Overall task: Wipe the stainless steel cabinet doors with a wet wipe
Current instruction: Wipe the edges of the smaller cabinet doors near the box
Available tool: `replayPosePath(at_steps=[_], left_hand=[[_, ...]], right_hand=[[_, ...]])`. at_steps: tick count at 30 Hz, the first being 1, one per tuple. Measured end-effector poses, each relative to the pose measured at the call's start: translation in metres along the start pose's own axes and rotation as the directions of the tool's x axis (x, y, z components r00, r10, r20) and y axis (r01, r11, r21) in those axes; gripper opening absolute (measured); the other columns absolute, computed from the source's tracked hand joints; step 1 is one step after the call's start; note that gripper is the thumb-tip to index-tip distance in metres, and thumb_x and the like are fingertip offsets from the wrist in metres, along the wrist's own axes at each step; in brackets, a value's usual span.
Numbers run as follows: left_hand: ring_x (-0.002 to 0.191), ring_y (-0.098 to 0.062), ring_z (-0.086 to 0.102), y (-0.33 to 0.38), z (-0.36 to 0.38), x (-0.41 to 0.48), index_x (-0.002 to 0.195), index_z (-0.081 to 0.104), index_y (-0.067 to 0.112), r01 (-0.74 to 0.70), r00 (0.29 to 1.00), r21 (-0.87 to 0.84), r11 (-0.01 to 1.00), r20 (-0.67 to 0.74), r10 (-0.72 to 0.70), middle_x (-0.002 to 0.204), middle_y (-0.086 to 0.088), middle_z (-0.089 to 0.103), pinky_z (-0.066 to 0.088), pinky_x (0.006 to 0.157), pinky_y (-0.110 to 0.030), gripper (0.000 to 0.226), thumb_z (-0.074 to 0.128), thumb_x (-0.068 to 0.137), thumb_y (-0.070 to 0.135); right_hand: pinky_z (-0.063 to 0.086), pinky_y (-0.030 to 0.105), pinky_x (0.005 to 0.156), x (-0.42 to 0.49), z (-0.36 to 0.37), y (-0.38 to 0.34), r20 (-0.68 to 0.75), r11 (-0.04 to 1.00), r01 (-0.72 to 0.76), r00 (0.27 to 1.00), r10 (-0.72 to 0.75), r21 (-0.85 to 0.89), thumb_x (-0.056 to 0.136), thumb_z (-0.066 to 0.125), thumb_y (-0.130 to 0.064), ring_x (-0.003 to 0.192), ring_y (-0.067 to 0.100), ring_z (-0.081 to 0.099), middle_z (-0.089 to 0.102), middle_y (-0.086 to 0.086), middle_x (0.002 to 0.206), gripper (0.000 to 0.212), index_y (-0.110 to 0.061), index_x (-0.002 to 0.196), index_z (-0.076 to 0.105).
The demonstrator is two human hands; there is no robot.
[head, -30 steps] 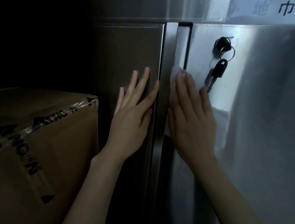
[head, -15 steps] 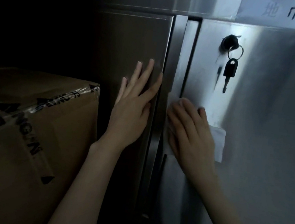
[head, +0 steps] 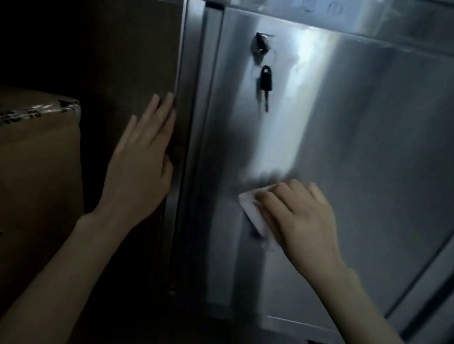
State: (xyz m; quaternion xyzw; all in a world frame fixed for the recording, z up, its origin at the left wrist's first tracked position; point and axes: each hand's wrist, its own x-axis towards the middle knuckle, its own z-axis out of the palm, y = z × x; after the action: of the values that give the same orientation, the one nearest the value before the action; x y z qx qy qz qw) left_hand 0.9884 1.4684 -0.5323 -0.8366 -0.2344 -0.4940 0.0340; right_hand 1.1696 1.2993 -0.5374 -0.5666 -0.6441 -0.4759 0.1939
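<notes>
Nearest me, low left: taped box (head: 16,171), just beside the left door (head: 137,57). Both forearms reach up from the bottom edge. Left hand (head: 140,165) is released, fingers straight, lying flat on the left door at its right edge. Right hand (head: 301,214) grasps the wipe (head: 251,208), fingers bent over it and pressing it to the right door (head: 381,164), low on the panel. A white corner of the wipe shows left of the fingertips. Higher on that door I see a black key (head: 265,81) hanging from the lock (head: 259,45). Farthest up: pale label (head: 322,7), writing too blurred to read.
</notes>
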Motion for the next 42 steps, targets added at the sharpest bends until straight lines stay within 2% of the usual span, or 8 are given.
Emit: replayPosePath(at_steps=[5, 9, 16, 24, 30, 34, 38, 42], left_hand=[[0.137, -0.027, 0.041, 0.052, 0.014, -0.026, 0.133, 0.056, 0.002, -0.263, 0.963, -0.027, 0.965, -0.065, 0.260, 0.143, -0.013, 0.050, 0.028, 0.115, -0.047, 0.045, 0.048, 0.088, 0.006], [0.114, -0.022, 0.059, 0.097, 0.024, -0.026, 0.114, 0.071, 0.014, -0.349, 0.937, -0.082, 0.933, -0.011, 0.350, 0.115, 0.000, 0.068, 0.036, 0.105, -0.041, 0.031, 0.059, 0.087, 0.024], [0.098, -0.019, 0.058, 0.134, 0.032, -0.020, 0.109, 0.073, 0.022, -0.289, 0.937, -0.196, 0.937, 0.141, 0.319, 0.102, 0.007, 0.069, 0.029, 0.083, -0.028, 0.046, 0.070, 0.072, 0.048], [0.088, -0.018, 0.056, 0.141, 0.037, -0.020, 0.080, 0.073, 0.021, -0.214, 0.961, -0.235, 0.948, 0.123, 0.248, 0.080, 0.009, 0.069, 0.027, 0.078, -0.028, 0.009, 0.079, 0.073, 0.022], [0.091, -0.015, 0.054, 0.126, 0.039, -0.017, 0.090, 0.068, 0.022, -0.035, 0.981, -0.210, 0.977, 0.180, 0.074, 0.088, 0.005, 0.066, 0.022, 0.079, -0.020, 0.005, 0.067, 0.086, 0.025], [0.085, -0.014, 0.054, 0.122, 0.040, -0.021, 0.085, 0.065, 0.020, -0.048, 0.978, -0.215, 0.975, 0.190, 0.090, 0.080, 0.008, 0.067, 0.020, 0.073, -0.022, 0.006, 0.071, 0.084, 0.021], [0.085, -0.013, 0.053, 0.125, 0.041, -0.024, 0.084, 0.067, 0.023, -0.049, 0.972, -0.267, 0.962, 0.209, 0.108, 0.078, 0.012, 0.066, 0.022, 0.070, -0.024, 0.008, 0.074, 0.081, 0.020], [0.088, -0.013, 0.053, 0.130, 0.042, -0.023, 0.082, 0.072, 0.024, -0.039, 0.989, -0.298, 0.954, 0.122, 0.079, 0.084, 0.013, 0.070, 0.032, 0.075, -0.030, 0.008, 0.078, 0.078, 0.022]], right_hand=[[0.048, 0.034, 0.052, -0.028, -0.042, 0.028, 0.226, 0.912, -0.404, 0.897, 0.380, 0.070, 0.091, 0.050, -0.025, 0.066, 0.030, 0.061, 0.064, 0.007, 0.079, 0.022, -0.006, 0.092, 0.063], [0.036, 0.025, 0.066, -0.047, -0.051, 0.044, 0.347, 0.794, -0.552, 0.819, 0.458, 0.255, 0.092, 0.059, -0.017, 0.079, 0.024, 0.057, 0.057, -0.001, 0.088, 0.013, -0.007, 0.097, 0.053], [0.035, 0.006, 0.077, -0.053, -0.059, 0.047, 0.386, 0.714, -0.560, 0.822, 0.418, 0.420, 0.086, 0.065, -0.007, 0.090, 0.020, 0.058, 0.062, 0.006, 0.097, 0.014, 0.000, 0.097, 0.059], [0.045, 0.019, 0.081, -0.056, -0.056, 0.040, 0.401, 0.707, -0.503, 0.856, 0.327, 0.496, 0.084, 0.070, -0.014, 0.093, 0.014, 0.061, 0.066, 0.001, 0.103, 0.023, -0.008, 0.104, 0.062], [0.045, 0.023, 0.074, -0.059, -0.055, 0.041, 0.466, 0.653, -0.597, 0.793, 0.393, 0.466, 0.076, 0.077, -0.013, 0.083, 0.008, 0.056, 0.060, -0.011, 0.085, 0.028, -0.021, 0.097, 0.061], [0.036, 0.022, 0.063, -0.055, -0.056, 0.044, 0.361, 0.718, -0.588, 0.805, 0.471, 0.373, 0.075, 0.073, -0.007, 0.072, 0.003, 0.045, 0.048, -0.015, 0.079, 0.022, -0.019, 0.088, 0.062], [0.041, 0.032, 0.059, -0.048, -0.053, 0.033, 0.172, 0.723, -0.586, 0.806, 0.566, 0.366, 0.075, 0.066, 0.004, 0.066, 0.018, 0.049, 0.055, 0.001, 0.076, 0.015, -0.006, 0.081, 0.056], [0.052, 0.028, 0.067, -0.039, -0.049, 0.025, 0.154, 0.601, -0.599, 0.765, 0.626, 0.529, 0.083, 0.065, -0.005, 0.083, 0.016, 0.059, 0.062, 0.003, 0.090, 0.009, -0.007, 0.090, 0.061]])
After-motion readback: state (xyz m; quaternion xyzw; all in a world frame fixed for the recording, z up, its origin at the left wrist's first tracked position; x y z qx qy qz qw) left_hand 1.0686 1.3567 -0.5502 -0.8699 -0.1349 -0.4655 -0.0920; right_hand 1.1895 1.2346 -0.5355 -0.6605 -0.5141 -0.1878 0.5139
